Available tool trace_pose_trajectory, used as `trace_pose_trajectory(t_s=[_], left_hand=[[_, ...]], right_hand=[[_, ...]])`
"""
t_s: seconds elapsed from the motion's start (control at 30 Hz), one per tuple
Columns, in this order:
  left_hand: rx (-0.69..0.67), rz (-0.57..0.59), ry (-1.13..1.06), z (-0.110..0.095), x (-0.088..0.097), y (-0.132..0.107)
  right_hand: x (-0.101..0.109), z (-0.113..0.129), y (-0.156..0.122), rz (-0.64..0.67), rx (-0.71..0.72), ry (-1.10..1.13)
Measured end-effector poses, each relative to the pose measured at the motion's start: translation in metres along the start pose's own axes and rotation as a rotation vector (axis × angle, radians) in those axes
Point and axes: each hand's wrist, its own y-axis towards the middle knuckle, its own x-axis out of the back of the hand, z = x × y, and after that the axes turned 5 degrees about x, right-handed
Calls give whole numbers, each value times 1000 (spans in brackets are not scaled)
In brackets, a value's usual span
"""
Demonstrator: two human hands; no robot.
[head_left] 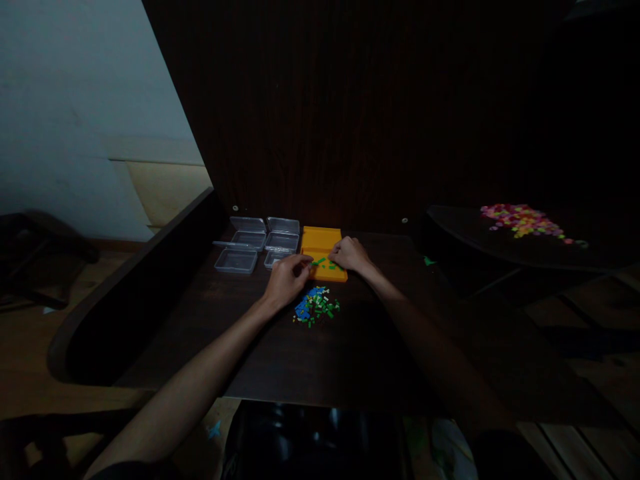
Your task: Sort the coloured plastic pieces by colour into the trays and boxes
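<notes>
Dimly lit: left hand curled at the tray edge, fingertips pinched toward a green piece lying there, hold unclear; right hand cupped over the tray, grip hidden. Probably tiny, light, rigid, easily scattered; best pinched by the sides.

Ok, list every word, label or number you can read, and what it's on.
None can be read. The orange plastic tray, the clear plastic boxes, the small green and blue pieces and the dark wooden table show no legible marks in this dim picture.
</notes>
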Motion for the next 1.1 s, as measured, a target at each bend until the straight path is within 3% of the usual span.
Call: trace_pose_trajectory(t_s=[0.17,0.5,0.73,1.1], left_hand=[[3,15,6,-1,0,-1],[-36,58,65,-7,5,-1],[-69,82,111,-2,4,-1],[-124,218,137,3,-1,-3]], right_hand=[[0,0,1,13,-40,-20],[7,1,0,95,54,-41],[8,-2,4,85,38,-39],[8,-3,0,74,70,-27]])
